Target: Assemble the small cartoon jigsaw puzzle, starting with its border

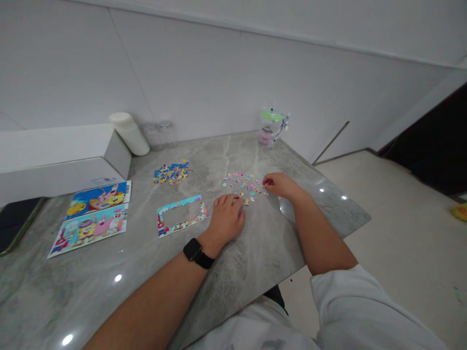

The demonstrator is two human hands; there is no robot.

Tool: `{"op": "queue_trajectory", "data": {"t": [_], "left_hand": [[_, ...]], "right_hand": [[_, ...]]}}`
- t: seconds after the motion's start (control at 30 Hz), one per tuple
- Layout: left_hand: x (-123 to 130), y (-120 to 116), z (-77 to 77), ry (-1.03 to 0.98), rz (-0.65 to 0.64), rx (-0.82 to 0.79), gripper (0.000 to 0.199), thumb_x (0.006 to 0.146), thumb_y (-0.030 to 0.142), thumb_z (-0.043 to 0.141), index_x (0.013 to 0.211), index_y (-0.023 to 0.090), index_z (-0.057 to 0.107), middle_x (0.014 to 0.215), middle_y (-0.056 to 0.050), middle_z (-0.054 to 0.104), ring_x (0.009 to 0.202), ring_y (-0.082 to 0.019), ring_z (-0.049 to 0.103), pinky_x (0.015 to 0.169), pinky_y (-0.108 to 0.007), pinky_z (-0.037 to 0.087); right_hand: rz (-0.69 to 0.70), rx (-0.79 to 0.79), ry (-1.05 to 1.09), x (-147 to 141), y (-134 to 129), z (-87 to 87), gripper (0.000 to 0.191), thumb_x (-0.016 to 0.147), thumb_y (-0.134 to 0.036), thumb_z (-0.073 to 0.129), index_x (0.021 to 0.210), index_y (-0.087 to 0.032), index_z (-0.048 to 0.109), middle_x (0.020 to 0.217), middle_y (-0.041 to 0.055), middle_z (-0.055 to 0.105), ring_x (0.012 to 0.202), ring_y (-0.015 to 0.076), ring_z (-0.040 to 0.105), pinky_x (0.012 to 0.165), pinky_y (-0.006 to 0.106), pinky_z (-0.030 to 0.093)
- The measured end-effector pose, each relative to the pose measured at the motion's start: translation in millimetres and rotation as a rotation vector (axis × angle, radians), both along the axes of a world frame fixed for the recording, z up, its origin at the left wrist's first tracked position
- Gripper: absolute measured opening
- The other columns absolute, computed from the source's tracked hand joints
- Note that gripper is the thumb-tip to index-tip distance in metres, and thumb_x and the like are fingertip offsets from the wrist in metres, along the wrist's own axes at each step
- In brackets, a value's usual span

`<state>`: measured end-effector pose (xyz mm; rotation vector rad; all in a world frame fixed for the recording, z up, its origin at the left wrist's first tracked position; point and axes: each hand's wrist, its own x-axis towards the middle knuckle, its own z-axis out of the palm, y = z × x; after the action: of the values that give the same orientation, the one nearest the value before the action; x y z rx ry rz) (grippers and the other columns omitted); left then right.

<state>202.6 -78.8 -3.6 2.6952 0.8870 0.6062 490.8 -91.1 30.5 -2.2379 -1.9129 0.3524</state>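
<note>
Small loose jigsaw puzzle pieces (pixel 251 186) lie scattered on the grey marbled tabletop, between my two hands. My left hand (pixel 226 217), with a black watch on its wrist, rests palm down at the near left of these pieces, fingers stretched out. At their right edge is my right hand (pixel 279 184), its fingertips curled together; whether a piece is between them is hidden. A partly assembled puzzle border (pixel 182 225), bare in the middle, lies just left of my left hand. Behind it sits a denser pile of blue and yellow puzzle pieces (pixel 171 173).
Two cartoon picture cards (pixel 97 221) lie at the left, by a dark phone (pixel 18 223). A white box (pixel 62 163), a white bottle (pixel 130 134) and clear glasses (pixel 166 133) stand along the wall. A plastic-wrapped cup (pixel 270 129) stands at the back corner.
</note>
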Motion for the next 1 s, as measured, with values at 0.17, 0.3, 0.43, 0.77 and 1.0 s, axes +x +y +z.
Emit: {"op": "queue_trajectory", "data": {"t": [0.17, 0.3, 0.43, 0.77, 1.0], "left_hand": [[-0.1, -0.2, -1.4, -0.005, -0.004, 0.015, 0.034, 0.101, 0.029, 0.06, 0.133, 0.023, 0.066, 0.139, -0.01, 0.065, 0.129, -0.03, 0.055, 0.111, -0.05, 0.042], [-0.6, -0.3, 0.3, 0.003, -0.002, 0.014, 0.033, 0.101, 0.03, 0.06, 0.132, 0.023, 0.066, 0.139, -0.01, 0.065, 0.129, -0.031, 0.054, 0.111, -0.05, 0.042], [-1.1, -0.7, 1.9, 0.008, -0.004, 0.006, 0.034, 0.1, 0.029, 0.06, 0.133, 0.023, 0.066, 0.139, -0.01, 0.065, 0.128, -0.031, 0.055, 0.111, -0.05, 0.042], [-1.4, -1.4, 1.0, 0.0, -0.009, 0.0, 0.037, 0.099, 0.032, 0.063, 0.135, 0.023, 0.065, 0.138, -0.01, 0.065, 0.128, -0.03, 0.055, 0.111, -0.05, 0.042], [-1.9, -1.5, -1.0, -0.009, -0.011, -0.008, 0.037, 0.099, 0.032, 0.063, 0.135, 0.024, 0.065, 0.14, -0.01, 0.065, 0.13, -0.031, 0.055, 0.113, -0.05, 0.042]], "right_hand": [[-0.01, 0.067, 0.009, -6.9, 6.8, -9.5, 0.01, 0.092, -0.022, 0.07, 0.096, -0.019, 0.078, 0.09, 0.0052, 0.079, 0.08, 0.0167, 0.068, 0.073, 0.026, 0.045], [0.036, 0.016, 0.012, -6.2, 8.8, -17.0, 0.006, 0.087, -0.023, 0.076, 0.092, -0.021, 0.078, 0.085, 0.0032, 0.078, 0.076, 0.0167, 0.067, 0.069, 0.026, 0.043], [0.054, -0.031, 0.058, 0.1, 7.2, -15.4, 0.007, 0.085, -0.022, 0.077, 0.092, -0.021, 0.079, 0.083, 0.0026, 0.077, 0.074, 0.0165, 0.067, 0.068, 0.026, 0.043], [0.143, 0.104, 0.014, -9.3, 14.4, -21.9, 0.02, 0.095, -0.025, 0.067, 0.105, -0.024, 0.085, 0.093, 0.0063, 0.076, 0.083, 0.0183, 0.068, 0.081, 0.029, 0.047], [0.109, 0.106, 0.016, -6.8, 15.8, -23.8, 0.016, 0.094, -0.025, 0.069, 0.103, -0.021, 0.083, 0.097, 0.0065, 0.076, 0.084, 0.0173, 0.067, 0.082, 0.028, 0.048]]}}
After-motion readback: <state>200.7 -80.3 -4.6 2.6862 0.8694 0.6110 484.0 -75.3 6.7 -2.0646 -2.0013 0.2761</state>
